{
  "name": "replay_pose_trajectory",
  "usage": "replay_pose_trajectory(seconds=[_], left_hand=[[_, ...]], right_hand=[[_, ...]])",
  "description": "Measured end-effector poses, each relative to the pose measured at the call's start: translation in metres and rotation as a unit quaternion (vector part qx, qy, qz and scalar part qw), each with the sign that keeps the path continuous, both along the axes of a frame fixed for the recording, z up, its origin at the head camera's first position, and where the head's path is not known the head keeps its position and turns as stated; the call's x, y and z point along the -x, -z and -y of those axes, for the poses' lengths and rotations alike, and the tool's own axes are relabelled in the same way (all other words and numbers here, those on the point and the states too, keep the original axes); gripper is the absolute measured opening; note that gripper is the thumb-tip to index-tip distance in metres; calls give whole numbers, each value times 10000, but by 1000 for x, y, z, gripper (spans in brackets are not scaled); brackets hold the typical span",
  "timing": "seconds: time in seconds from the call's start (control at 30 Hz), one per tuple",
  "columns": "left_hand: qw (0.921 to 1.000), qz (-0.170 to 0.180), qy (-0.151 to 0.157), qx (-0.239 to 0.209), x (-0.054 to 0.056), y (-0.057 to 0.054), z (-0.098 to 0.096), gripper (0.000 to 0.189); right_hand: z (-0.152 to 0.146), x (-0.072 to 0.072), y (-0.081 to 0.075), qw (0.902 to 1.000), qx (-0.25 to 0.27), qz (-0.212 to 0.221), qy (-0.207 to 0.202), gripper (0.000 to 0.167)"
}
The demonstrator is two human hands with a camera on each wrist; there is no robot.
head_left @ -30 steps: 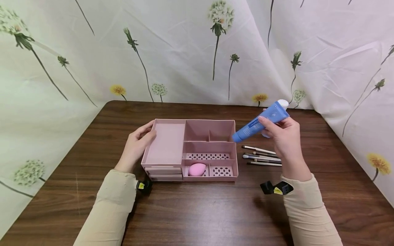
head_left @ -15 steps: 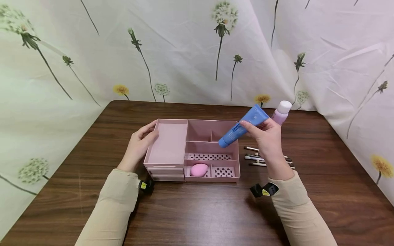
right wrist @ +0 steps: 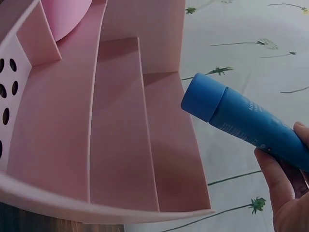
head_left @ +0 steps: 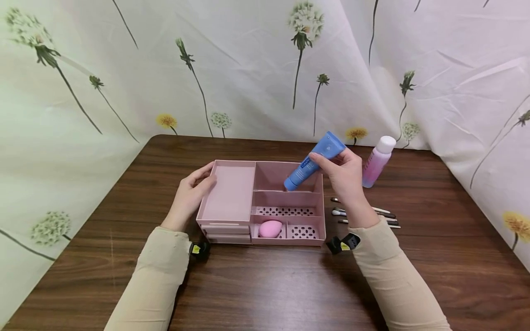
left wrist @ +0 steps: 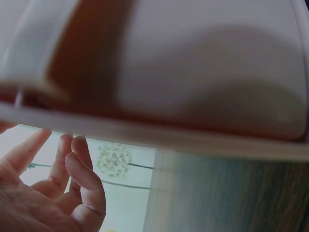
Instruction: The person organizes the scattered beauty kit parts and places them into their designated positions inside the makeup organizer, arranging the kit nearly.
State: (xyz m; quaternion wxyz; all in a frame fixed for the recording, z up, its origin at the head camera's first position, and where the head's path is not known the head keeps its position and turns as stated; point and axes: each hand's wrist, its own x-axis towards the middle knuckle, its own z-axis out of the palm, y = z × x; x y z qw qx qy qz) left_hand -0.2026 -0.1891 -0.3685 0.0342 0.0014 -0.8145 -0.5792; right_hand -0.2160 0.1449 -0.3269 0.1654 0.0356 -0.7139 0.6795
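Note:
A pink desktop organizer (head_left: 229, 191) sits mid-table, with a flat top tray and drawers on its left and open compartments on its right. Against its left side rests my left hand (head_left: 186, 197), fingertips on the outer wall and thumb at the rim. My right hand (head_left: 345, 179) pinches a blue squeeze tube (head_left: 310, 163) between thumb and fingers. The tube tilts cap-down over the divided back compartments; in the right wrist view its blue cap (right wrist: 203, 98) shows beside the organizer. A pink makeup sponge (head_left: 270, 229) lies in the front left compartment.
A pink bottle with a white cap (head_left: 377, 163) stands right of the organizer, behind my right hand. Several makeup brushes (head_left: 391, 220) lie on the dark wooden table (head_left: 273, 285), partly hidden by my right wrist. A dandelion-print cloth (head_left: 248, 69) hangs behind.
My right hand has carried the blue squeeze tube leftward, from beside the organizer to above its back compartments. The pink bottle has come into fuller view. My left hand stays at the organizer's side.

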Motion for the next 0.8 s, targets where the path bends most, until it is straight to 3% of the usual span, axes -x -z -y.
replay_pose_trajectory(seconds=[0.2,0.8], left_hand=[[10000,-16,29,-45,0,0,0,49],[10000,-25,-1,28,0,2,2,50]], right_hand=[[11,11,3,9974,-718,-95,-31,33],[42,23,16,9882,-1372,-274,-626,35]])
